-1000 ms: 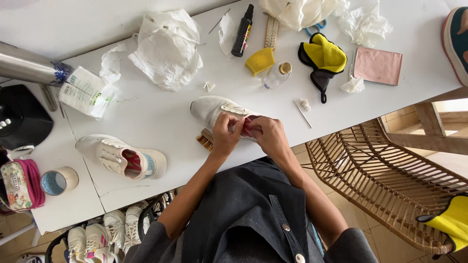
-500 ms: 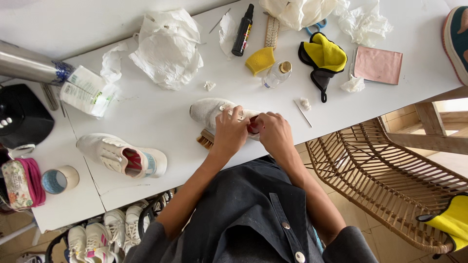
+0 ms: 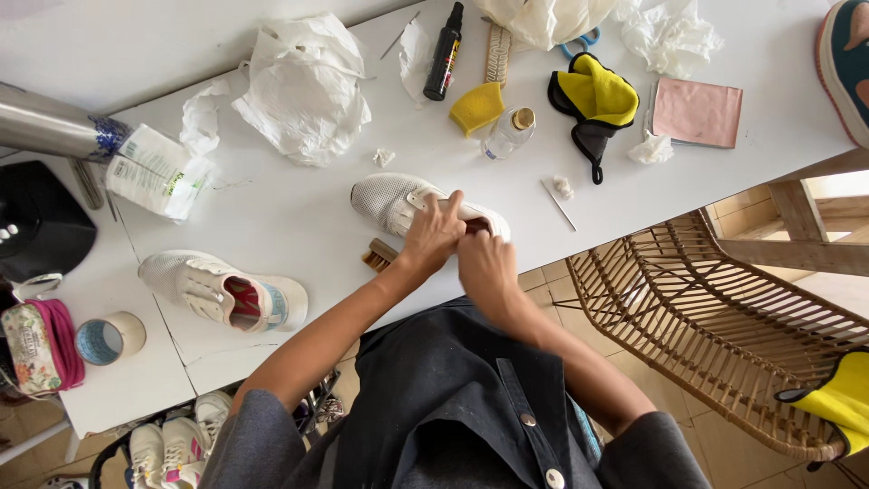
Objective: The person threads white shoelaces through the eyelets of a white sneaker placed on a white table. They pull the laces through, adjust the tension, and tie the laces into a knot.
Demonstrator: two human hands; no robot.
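Note:
A white sneaker [image 3: 391, 196] lies on the white table [image 3: 299, 217] near its front edge, toe pointing left. My left hand [image 3: 434, 234] rests on top of the shoe with fingers spread over the laces and tongue. My right hand [image 3: 484, 267] presses against the shoe's heel opening, fingers tucked in, so the opening is hidden. A small wooden brush [image 3: 378, 256] lies just under my left wrist. The matching white sneaker [image 3: 222, 290] with a red and blue insole lies further left on the table.
Crumpled white bags [image 3: 303, 86], a black bottle [image 3: 444, 52], a yellow sponge [image 3: 477, 107], a small clear bottle [image 3: 507, 133], a yellow and black cloth [image 3: 593, 95] and a pink cloth [image 3: 697, 111] lie at the back. A rattan chair [image 3: 724, 335] stands right. A tape roll [image 3: 109, 337] sits left.
My hands have shifted on the shoe: the red inside that showed between them is now covered. My left fingers have spread flat over the laces and my right hand has dropped to the heel.

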